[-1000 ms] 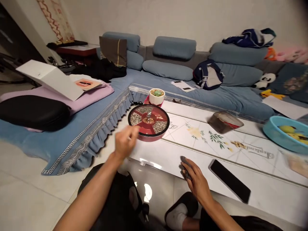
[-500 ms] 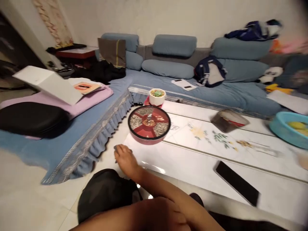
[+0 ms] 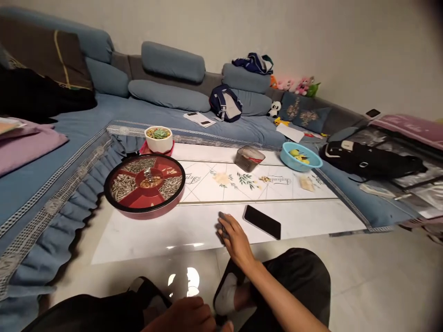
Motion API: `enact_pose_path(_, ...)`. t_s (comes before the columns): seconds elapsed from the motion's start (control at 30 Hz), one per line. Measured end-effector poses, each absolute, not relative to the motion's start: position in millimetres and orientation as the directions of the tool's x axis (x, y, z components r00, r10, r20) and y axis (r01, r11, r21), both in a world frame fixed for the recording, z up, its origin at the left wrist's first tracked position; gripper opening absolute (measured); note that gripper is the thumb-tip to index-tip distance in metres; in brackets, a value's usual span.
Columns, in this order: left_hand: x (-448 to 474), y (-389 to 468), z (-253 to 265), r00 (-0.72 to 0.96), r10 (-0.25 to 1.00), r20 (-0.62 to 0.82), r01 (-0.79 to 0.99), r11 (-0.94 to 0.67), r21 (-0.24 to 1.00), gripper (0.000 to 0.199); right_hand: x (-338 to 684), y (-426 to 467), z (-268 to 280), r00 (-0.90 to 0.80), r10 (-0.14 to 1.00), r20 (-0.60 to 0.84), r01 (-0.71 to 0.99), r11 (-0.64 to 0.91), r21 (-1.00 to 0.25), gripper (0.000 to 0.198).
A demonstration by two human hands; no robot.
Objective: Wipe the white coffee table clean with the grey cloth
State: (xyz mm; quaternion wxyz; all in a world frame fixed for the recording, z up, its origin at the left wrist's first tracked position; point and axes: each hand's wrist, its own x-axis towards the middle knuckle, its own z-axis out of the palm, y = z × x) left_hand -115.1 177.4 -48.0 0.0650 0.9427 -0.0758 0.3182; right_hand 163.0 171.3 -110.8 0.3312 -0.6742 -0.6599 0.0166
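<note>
"Fingers [image 3: 234,223] of the right hand [image 3: 240,244] were closed around a dark grey, soft-looking pad [image 3: 221,228] at the front of a white, flower-printed tabletop [image 3: 148,237]."

"And the left hand [image 3: 194,316]?"

"It hung low at the bottom of the view, in shadow and partly cut off; whether it was clenched or held anything could not be told."

"Where did trouble look likeliest?"

"Just beside the right hand. A flat, black-screened smartphone [image 3: 262,222] lay there at a slant, one corner at or very near the tabletop's front edge. A wide sweep of the pad to that side might have pushed it off onto the glossy, pale tiled floor [image 3: 360,276]."

"And the other way?"

"A round, dark red snack tray with a black rim [image 3: 143,209] stood well apart at the left, several compartments filled with what looked like seeds [image 3: 123,186]. A long, hard reach could have bumped it, shoving it against the round white pot of green succulents [image 3: 159,144] just behind."

"Anything about the pad itself?"

"It sat close to the edge. A loose grip could have dropped it to the floor."
</note>
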Motion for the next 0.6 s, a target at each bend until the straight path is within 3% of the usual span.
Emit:
enact_pose_path(0.07,-105,186,-51,0.735,-0.034,0.678,-0.153,-0.981,0.116,0.036,138,197,-118,0.219,0.893,0.394,0.873,0.0,-0.487,0.06)
enact_pose_path(0.17,-87,208,-56,0.656,0.182,0.732,0.027,-0.975,0.218,0.037,84,243,-119,0.146,0.935,0.323,0.871,0.034,-0.491,0.057)
enact_pose_path(0.23,-75,225,-62,0.622,0.407,0.668,0.214,-0.91,0.355,0.042,67,257,-107,0.017,0.963,0.269,0.852,0.127,-0.508,0.064)
enact_pose_path(0.3,-65,242,-72,0.57,0.623,0.536,0.35,-0.774,0.527,0.051,74,247,-88,-0.11,0.969,0.223,0.813,0.216,-0.54,0.082)
enact_pose_path(0.4,-51,260,-92,0.524,0.761,0.382,0.45,-0.628,0.635,0.056,127,193,-50,-0.172,0.975,0.144,0.779,0.224,-0.585,0.103)
enact_pose_path(0.47,-38,264,-104,0.514,0.777,0.364,0.529,-0.621,0.579,0.063,176,151,-22,-0.125,0.989,0.074,0.784,0.144,-0.603,0.083)
enact_pose_path(0.53,-19,261,-111,0.47,0.791,0.392,0.615,-0.612,0.498,0.07,225,119,5,-0.098,0.994,-0.036,0.783,0.055,-0.619,0.037)
enact_pose_path(0.57,-5,258,-111,0.435,0.798,0.416,0.647,-0.599,0.473,0.069,247,110,17,-0.06,0.995,-0.078,0.776,-0.003,-0.63,0.024)
enact_pose_path(0.6,10,255,-110,0.405,0.802,0.44,0.667,-0.588,0.457,0.066,265,105,28,0.005,0.995,-0.097,0.766,-0.066,-0.64,0.023)
